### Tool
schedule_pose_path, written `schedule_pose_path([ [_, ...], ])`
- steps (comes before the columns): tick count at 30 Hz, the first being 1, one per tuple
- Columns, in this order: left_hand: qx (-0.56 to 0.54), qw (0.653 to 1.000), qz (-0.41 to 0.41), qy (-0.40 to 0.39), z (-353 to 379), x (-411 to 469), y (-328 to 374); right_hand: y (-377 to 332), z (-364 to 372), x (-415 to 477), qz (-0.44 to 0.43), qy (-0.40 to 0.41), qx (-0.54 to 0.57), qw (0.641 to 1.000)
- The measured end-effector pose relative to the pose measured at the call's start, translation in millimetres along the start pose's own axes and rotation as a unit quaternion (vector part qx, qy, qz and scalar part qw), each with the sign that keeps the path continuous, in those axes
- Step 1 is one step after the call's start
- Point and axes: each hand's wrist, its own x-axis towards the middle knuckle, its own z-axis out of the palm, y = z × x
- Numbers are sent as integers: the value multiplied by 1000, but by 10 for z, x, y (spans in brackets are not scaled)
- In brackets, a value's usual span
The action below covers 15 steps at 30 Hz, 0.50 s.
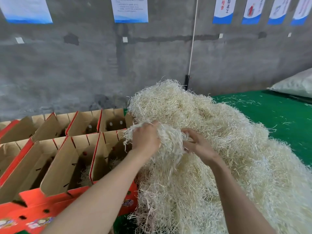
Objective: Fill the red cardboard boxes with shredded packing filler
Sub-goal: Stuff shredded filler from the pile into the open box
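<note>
The shredded filler heap (219,132) sits on the green tabletop (278,115), just right of the open red boxes (67,166). We tease a tuft (170,142) loose, left hand (146,139) and right hand (197,146) both clutching it, probably to part 1 box's portion.

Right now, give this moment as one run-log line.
left hand: grips filler tuft | right hand: grips same tuft | filler pile: on green surface | red box: few strands inside
</note>
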Motion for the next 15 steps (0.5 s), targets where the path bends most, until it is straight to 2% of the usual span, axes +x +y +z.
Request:
schedule_pose_path([
  [2, -74, 996, -46, -30, -77, 118, -31, -5, -22, -15, 27, -66, -18, 997],
  [4, -210, 971, -88, -77, -124, 115, 123, 52, 100, 30, 74, -105, -59, 990],
  [5, -261, 956, -107, -80, -113, 84, 223, 106, 210, 72, 86, -81, -51, 992],
  [7, -375, 913, -154, -57, -107, 36, 359, 192, 438, 141, 101, 55, -8, 993],
  [9, -517, 823, -235, -23, -215, 67, 420, 255, 567, 175, 55, 178, -119, 975],
  [10, -558, 785, -268, -9, -277, 120, 404, 310, 596, 155, 34, 194, -170, 966],
  [11, -572, 769, -286, -4, -335, 173, 376, 431, 593, 121, 40, 184, -222, 957],
  [13, -550, 774, -314, -1, -411, 227, 311, 733, 546, -11, 126, 92, -350, 924],
  [15, -515, 791, -331, -17, -459, 186, 245, 967, 457, -103, 192, 22, -409, 892],
])
